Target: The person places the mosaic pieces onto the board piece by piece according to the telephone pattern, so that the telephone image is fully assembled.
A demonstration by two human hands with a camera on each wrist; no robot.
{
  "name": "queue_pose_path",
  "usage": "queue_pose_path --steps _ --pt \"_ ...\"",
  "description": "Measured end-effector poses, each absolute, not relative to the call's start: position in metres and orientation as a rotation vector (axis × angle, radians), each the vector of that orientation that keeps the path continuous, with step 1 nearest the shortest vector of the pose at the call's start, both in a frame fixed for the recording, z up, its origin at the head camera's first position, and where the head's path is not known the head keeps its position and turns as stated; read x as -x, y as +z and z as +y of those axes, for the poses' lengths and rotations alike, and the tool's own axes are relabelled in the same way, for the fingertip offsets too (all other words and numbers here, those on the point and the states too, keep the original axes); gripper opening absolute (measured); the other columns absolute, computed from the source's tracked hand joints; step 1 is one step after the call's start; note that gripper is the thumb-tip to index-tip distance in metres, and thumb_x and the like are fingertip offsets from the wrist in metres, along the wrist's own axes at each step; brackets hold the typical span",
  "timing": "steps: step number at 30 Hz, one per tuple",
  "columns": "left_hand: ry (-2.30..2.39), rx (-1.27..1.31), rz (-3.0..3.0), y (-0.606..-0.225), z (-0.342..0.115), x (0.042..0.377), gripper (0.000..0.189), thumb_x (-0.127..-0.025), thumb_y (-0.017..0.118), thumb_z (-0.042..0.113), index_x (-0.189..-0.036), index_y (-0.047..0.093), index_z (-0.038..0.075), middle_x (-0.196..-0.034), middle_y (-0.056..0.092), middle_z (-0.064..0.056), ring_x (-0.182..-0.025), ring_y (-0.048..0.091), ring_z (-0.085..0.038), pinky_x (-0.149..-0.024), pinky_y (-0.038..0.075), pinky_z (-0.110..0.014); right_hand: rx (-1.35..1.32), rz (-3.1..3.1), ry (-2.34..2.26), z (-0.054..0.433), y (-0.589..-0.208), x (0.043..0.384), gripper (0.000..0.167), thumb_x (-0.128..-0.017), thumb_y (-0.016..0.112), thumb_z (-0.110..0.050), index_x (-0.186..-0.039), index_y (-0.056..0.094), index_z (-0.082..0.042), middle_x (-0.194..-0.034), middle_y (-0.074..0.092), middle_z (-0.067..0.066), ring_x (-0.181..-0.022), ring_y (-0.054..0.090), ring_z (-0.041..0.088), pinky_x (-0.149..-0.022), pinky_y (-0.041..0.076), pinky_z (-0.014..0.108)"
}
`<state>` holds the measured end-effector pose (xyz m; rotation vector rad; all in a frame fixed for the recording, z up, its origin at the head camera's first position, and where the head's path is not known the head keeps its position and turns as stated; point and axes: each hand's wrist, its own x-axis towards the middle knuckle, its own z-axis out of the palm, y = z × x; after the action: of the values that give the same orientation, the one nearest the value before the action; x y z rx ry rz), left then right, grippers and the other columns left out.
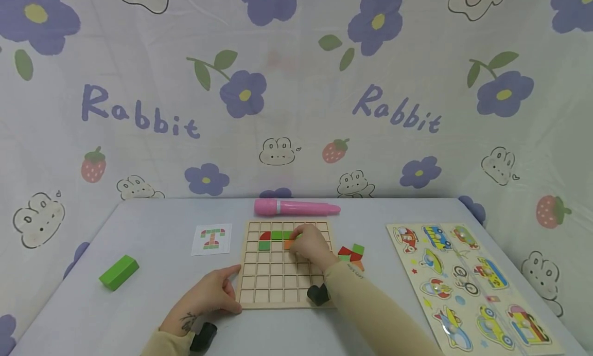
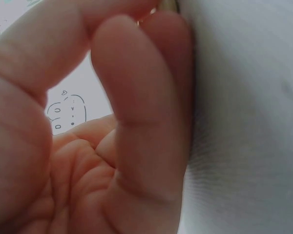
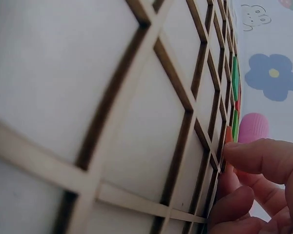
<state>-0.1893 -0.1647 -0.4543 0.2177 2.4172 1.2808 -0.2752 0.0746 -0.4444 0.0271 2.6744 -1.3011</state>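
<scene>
In the head view a wooden grid board lies on the table. Near its far side sit a red rounded tile, green tiles and another green tile. My right hand reaches over the board and pinches an orange tile at the grid; its thumb meets that tile in the right wrist view. The fingers partly hide the tiles there. My left hand rests at the board's near left side, fingertips touching the edge; bent fingers fill the left wrist view.
Several loose tiles lie right of the board. A pattern card and green block are left. A pink pen-shaped object lies behind. A vehicle puzzle board occupies the right side.
</scene>
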Motion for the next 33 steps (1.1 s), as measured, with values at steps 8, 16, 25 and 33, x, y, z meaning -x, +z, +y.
queue_pose_path --steps 8,16,25,33 --pt "1.276 -0.209 2.417 -0.456 -0.164 0.190 0.096 -0.058 0.081 0.000 -0.140 0.032 -0.006 -0.061 0.055 -0.003 -0.051 0.047 -0.011 -0.049 0.039 -0.025 -0.001 2.571 -1.523 0.085 -0.449 0.275 0.037 -0.073 0.071 -0.005 -0.109 0.065 -0.007 -0.101 0.061 0.010 -0.077 0.054 0.018 -0.065 0.045 0.030" --pt "1.260 -0.175 2.431 -0.457 -0.164 0.191 0.097 -0.057 0.082 0.001 -0.140 0.033 -0.003 -0.063 0.056 -0.004 -0.052 0.048 -0.012 -0.050 0.041 -0.026 0.145 2.338 -1.891 0.122 -0.436 0.260 0.042 -0.078 0.067 -0.001 -0.119 0.058 -0.002 -0.079 0.059 0.004 -0.058 0.045 0.013 -0.052 0.036 0.026" --pt "1.226 -0.132 2.447 -0.454 -0.162 0.191 0.096 -0.057 0.082 0.001 -0.141 0.034 -0.001 -0.064 0.056 -0.004 -0.054 0.048 -0.013 -0.052 0.041 -0.026 -0.051 2.367 -1.849 0.179 -0.432 0.233 0.045 -0.081 0.065 -0.004 -0.123 0.052 -0.002 -0.083 0.056 0.001 -0.058 0.043 0.011 -0.049 0.036 0.023" --pt "1.205 -0.113 2.466 -0.451 -0.159 0.188 0.095 -0.057 0.082 0.000 -0.141 0.035 0.000 -0.064 0.056 -0.004 -0.054 0.048 -0.013 -0.052 0.040 -0.026 -0.306 2.436 -1.646 0.210 -0.440 0.220 0.043 -0.079 0.067 -0.009 -0.120 0.054 -0.003 -0.081 0.054 0.003 -0.060 0.044 0.017 -0.051 0.034 0.025"
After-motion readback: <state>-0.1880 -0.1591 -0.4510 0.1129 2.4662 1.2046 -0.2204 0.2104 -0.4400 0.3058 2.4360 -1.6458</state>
